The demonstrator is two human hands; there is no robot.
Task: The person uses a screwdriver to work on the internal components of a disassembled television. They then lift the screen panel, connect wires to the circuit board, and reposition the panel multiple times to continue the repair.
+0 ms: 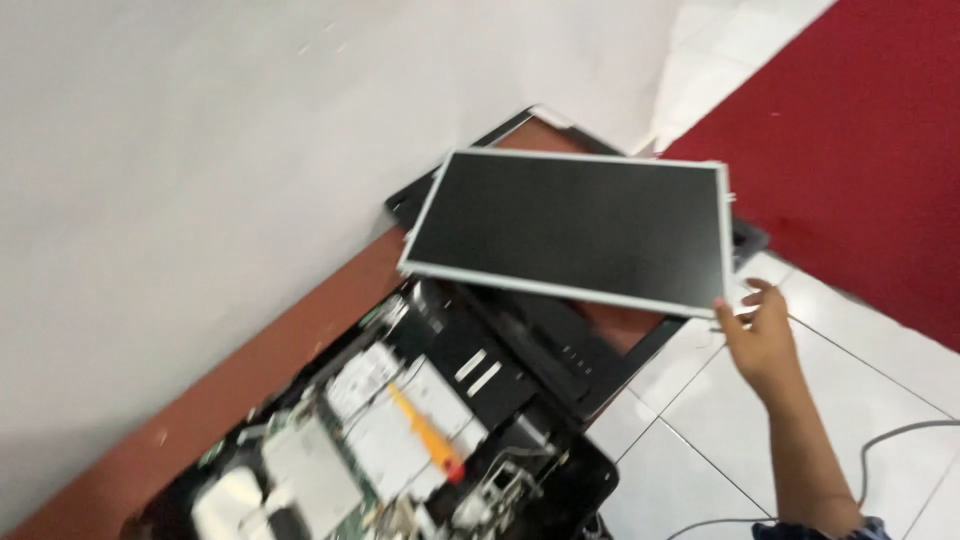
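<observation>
One right hand [765,340], fingers pinching one screen panel [575,225], above one opened laptop [400,440].

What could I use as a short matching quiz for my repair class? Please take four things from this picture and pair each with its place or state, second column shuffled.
Things:
1. flat screen panel
2. orange-handled screwdriver
3. empty black bezel frame
4. grey cable

Places or states:
A. lying on the opened laptop base
B. on the white floor tiles near the lower right corner
C. held up by one corner in the right hand
D. leaning against the wall behind the panel

Pairs: 1-C, 2-A, 3-D, 4-B
</observation>
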